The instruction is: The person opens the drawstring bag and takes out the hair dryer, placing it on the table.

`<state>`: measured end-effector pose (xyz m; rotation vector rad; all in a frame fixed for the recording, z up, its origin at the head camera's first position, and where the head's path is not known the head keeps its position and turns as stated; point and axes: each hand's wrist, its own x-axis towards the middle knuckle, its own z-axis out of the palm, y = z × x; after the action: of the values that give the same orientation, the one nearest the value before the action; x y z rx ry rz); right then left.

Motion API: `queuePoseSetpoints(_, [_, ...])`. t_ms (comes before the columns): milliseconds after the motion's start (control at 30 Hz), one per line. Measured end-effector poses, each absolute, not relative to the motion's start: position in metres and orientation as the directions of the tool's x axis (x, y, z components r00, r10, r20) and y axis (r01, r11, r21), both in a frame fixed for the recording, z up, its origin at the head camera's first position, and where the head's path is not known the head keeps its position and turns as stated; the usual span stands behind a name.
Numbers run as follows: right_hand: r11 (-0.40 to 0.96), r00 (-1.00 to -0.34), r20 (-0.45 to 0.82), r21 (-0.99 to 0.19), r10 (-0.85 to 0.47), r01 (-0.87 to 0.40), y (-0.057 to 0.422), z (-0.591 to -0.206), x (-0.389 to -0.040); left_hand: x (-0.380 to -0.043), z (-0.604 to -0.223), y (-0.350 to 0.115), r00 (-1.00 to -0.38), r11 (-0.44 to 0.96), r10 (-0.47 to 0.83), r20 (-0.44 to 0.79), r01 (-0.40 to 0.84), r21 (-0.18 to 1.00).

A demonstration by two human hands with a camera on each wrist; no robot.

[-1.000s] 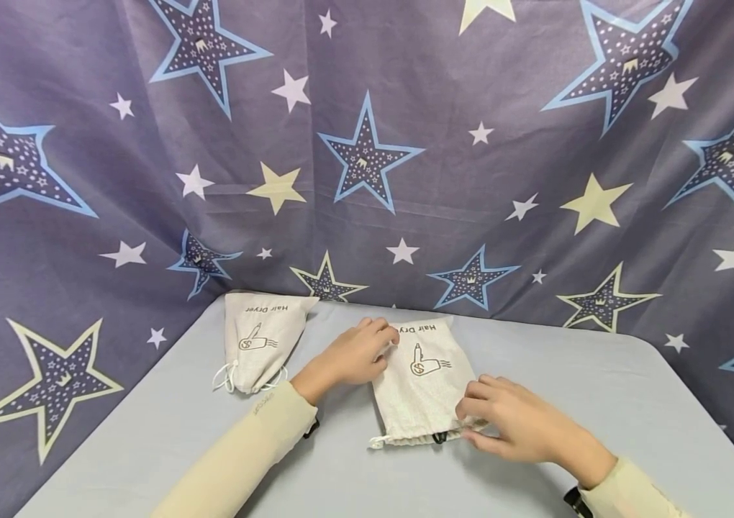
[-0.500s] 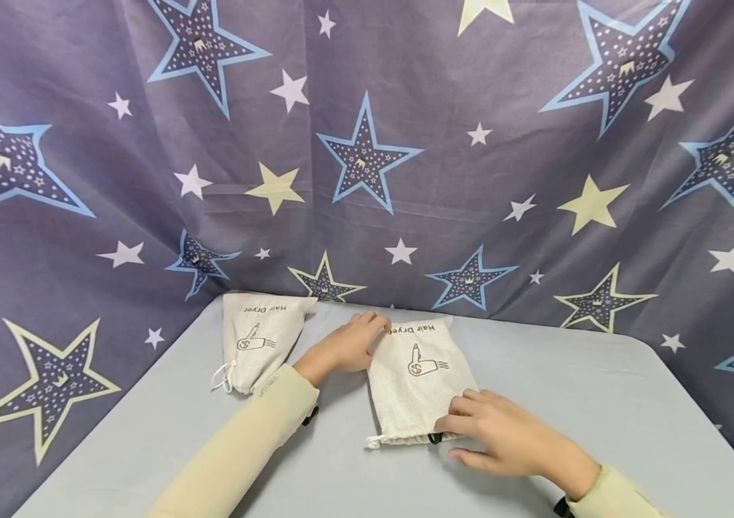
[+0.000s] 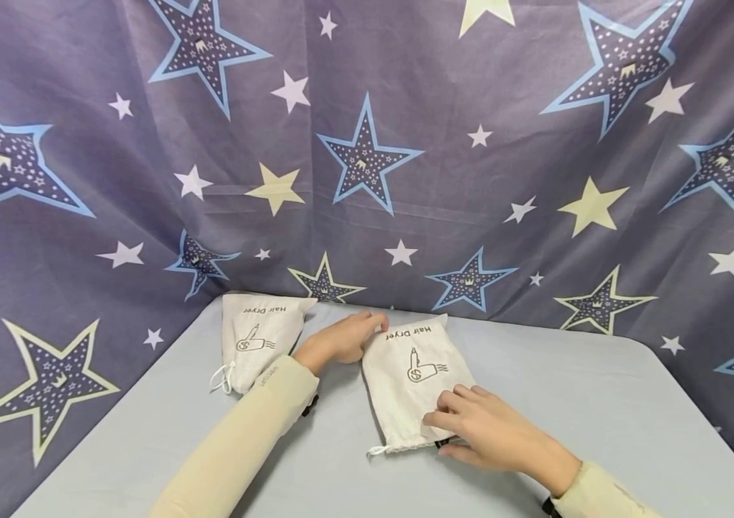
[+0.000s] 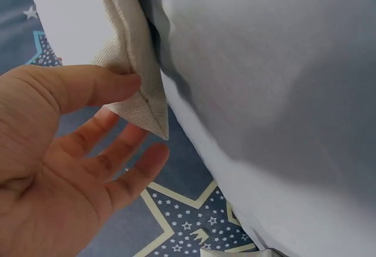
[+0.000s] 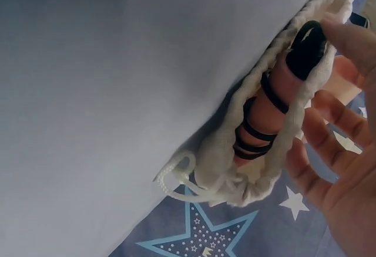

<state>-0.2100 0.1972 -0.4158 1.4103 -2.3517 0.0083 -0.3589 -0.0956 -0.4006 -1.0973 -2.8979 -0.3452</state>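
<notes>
A cream drawstring bag point(image 3: 415, 388), printed "Hair Dryer" with a dryer drawing, lies flat on the table, its mouth toward me. My left hand point(image 3: 347, 338) is at its far left corner; in the left wrist view the thumb and fingers pinch the bag's corner point(image 4: 141, 101). At the mouth's right side, my right hand point(image 3: 480, 428) holds the bag's edge, with fingers over the cloth and the thumb at the opening. Inside the open mouth, the right wrist view shows a pink, tube-shaped part point(image 5: 264, 113) wound with black cord point(image 5: 308, 48); the rest is hidden.
A second drawstring bag point(image 3: 262, 334) with the same print lies at the table's far left, partly behind my left sleeve. The pale table point(image 3: 574, 381) is bounded by a star-patterned curtain point(image 3: 367, 237) at the back and sides.
My right hand has moved left along the bag's mouth. The left hand has shifted slightly left at the far corner, and the bag has turned a little.
</notes>
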Motion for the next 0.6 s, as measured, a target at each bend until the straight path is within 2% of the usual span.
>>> queuePoseSetpoints(233, [0.5, -0.433, 0.311, 0.181, -0.846, -0.847, 0.202, -0.418, -0.217, -0.357, -0.398, -0.098, -0.772, 0.748, 0.632, 0.069, 0.631, 0.203])
queuePoseSetpoints(400, [0.497, -0.438, 0.306, 0.15, -0.845, -0.855, 0.208, -0.415, -0.221, -0.358, -0.399, -0.101, -0.78, 0.758, 0.615, 0.113, 0.625, 0.186])
queuePoseSetpoints(600, [0.495, -0.438, 0.31, 0.132, -0.844, -0.859, 0.211, -0.412, -0.223, -0.362, -0.399, -0.107, -0.756, 0.735, 0.632, 0.174, 0.655, 0.174])
